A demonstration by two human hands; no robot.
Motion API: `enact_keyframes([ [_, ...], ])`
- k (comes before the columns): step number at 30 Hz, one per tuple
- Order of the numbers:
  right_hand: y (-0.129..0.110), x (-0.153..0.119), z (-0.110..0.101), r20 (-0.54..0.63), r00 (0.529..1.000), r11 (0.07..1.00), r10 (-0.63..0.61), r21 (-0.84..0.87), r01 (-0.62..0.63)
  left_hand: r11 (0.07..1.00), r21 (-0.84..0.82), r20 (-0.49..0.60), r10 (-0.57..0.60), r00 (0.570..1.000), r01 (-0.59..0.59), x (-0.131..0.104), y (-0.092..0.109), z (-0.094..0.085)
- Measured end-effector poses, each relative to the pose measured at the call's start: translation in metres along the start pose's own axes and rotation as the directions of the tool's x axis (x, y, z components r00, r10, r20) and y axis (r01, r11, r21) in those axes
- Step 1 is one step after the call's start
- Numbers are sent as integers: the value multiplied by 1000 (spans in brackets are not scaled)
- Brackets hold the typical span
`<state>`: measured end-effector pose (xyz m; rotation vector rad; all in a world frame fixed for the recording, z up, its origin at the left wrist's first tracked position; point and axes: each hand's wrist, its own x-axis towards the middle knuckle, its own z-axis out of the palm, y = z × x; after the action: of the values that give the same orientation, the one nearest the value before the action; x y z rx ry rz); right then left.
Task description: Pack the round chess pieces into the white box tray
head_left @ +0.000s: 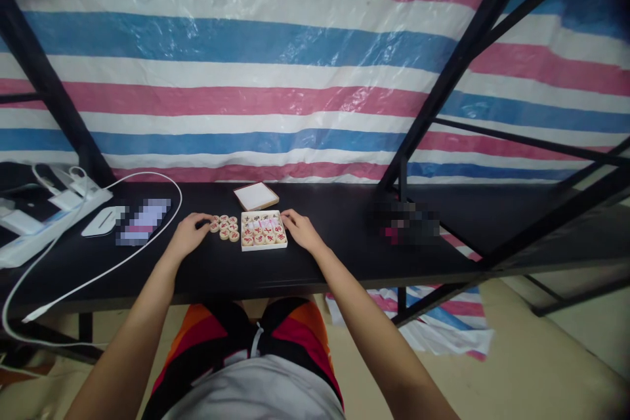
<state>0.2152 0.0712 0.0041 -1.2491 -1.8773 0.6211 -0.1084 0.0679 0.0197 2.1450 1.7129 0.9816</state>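
A white box (264, 248) on the black table holds several round wooden pieces with red and black characters. Left of it, several loose round pieces (224, 226) with red characters lie close together. My left hand (191, 233) is at the left edge of this group, thumb and fingertips around the leftmost piece, apparently pinching it. At the box's right side, my right hand (300, 230) touches the edge with its fingertips, fingers stretched out and nothing held. Behind the box lies a lid (256, 196), its white inside facing up.
On the left of the black table (344, 256) are a blurred phone-like object (144, 222), a white flat device (102, 221), white cables and a power strip (54, 226). A blurred dark object (411, 223) lies to the right, near black metal frame bars. Striped sheeting hangs behind.
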Motion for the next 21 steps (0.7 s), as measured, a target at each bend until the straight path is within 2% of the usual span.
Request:
enact_keyframes([
  [2, 0, 1, -1, -38, 999, 999, 18, -31, -20, 999, 40, 29, 30, 999, -31, -6, 3, 3],
  [4, 2, 2, -2, -140, 987, 992, 77, -93, -90, 992, 116, 26, 39, 999, -42, -11, 9, 6],
  [6, 6, 4, -4, -260, 954, 969, 146, -155, -191, 981, 193, 15, 30, 999, -33, -14, 14, 9],
  [8, 10, 6, -5, -307, 930, 939, 203, -208, -274, 971, 235, 16, 28, 999, -31, -15, 17, 10],
  [13, 13, 12, -4, -179, 941, 841, 286, -424, -337, 967, 253, 32, -5, 999, -3, -14, 14, 8],
  [17, 10, 26, -4, -107, 937, 756, 331, -564, -332, 971, 236, -41, -31, 999, 40, -14, 17, 4],
  [19, 8, 34, -3, -92, 930, 724, 356, -602, -337, 985, 175, -78, 20, 997, -6, -13, 25, 3],
  [21, 7, 39, 1, -114, 922, 693, 370, -627, -356, 989, 87, -59, 121, 991, -116, -9, 38, 5],
])
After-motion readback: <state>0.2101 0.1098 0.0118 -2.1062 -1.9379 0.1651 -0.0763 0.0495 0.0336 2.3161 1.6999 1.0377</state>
